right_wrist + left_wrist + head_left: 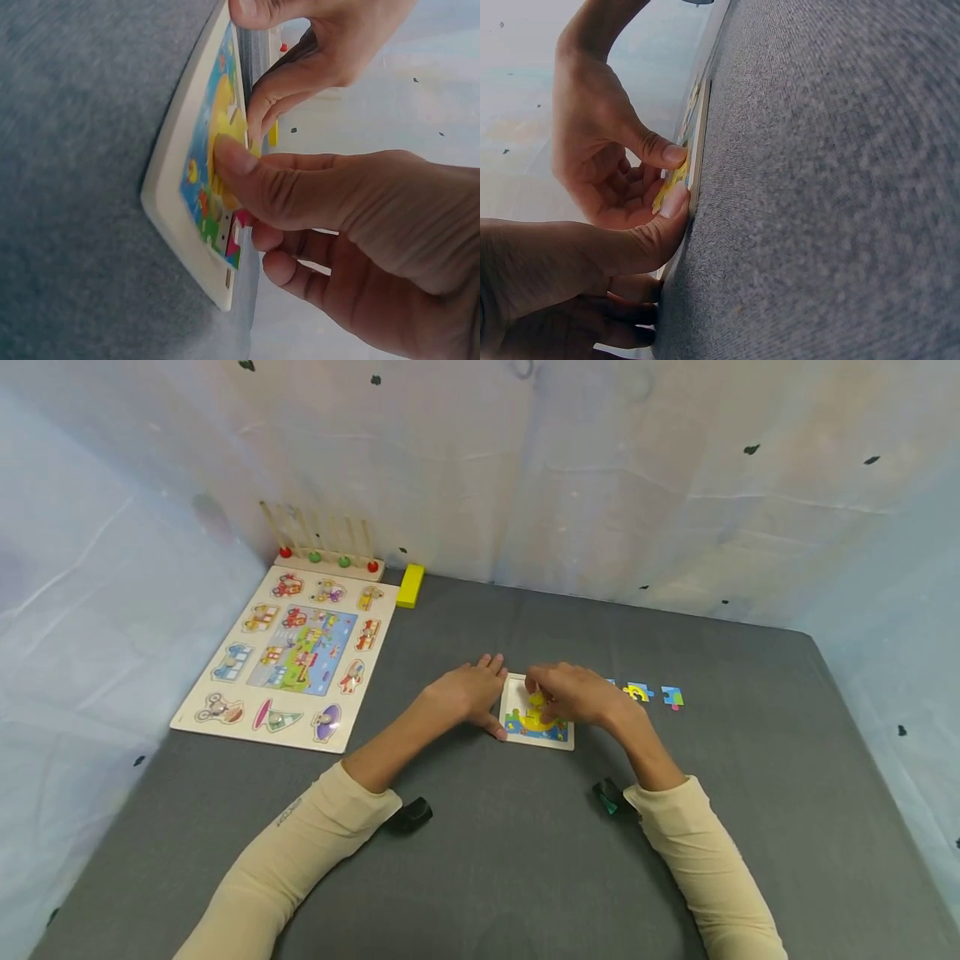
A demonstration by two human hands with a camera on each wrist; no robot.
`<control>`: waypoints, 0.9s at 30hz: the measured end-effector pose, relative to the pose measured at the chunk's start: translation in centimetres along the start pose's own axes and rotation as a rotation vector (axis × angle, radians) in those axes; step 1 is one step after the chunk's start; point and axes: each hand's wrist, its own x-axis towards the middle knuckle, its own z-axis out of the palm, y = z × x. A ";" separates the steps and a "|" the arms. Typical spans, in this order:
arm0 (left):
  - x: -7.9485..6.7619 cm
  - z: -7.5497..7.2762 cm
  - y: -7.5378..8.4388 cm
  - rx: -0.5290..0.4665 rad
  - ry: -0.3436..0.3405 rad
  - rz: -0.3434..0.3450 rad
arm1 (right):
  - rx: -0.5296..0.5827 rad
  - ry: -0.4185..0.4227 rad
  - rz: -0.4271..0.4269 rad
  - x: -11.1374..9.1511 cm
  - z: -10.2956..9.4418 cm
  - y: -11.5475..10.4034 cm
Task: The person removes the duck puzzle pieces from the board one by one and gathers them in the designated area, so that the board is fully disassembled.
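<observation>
Beige sleeves (288, 852) nearest, R hand (576, 693) pinches yellow pc (537, 699) at puzzle tray (165, 195), short of far edge of table (495, 860), L hand (471, 692), fingers fairly straight, beside tray; w/o firm bracing, tray may skid & pc jam.

—How well lit do we find the head view?
—Evenly; we see soft shadows beside the sleeves (277, 860) on the worktop (480, 868) and pale, bright sheeting (600, 518) beyond its far edge.
—And our wrist views?
—Hazier. The left washes that sheeting nearly white; the right smears the worktop's weave, though we can read the puzzle tray (169, 169) more clearly.
</observation>
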 end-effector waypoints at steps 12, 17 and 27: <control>0.1 0.1 -0.1 -0.011 -0.007 0.000 | 0.010 0.003 -0.037 0.0 -0.1 0.6; 0.0 0.0 -0.2 0.000 -0.008 0.000 | -0.001 0.022 -0.052 -0.4 -0.2 0.6; -0.1 -0.1 -0.1 -0.002 -0.010 0.001 | -0.077 0.017 -0.053 -0.5 -0.1 0.3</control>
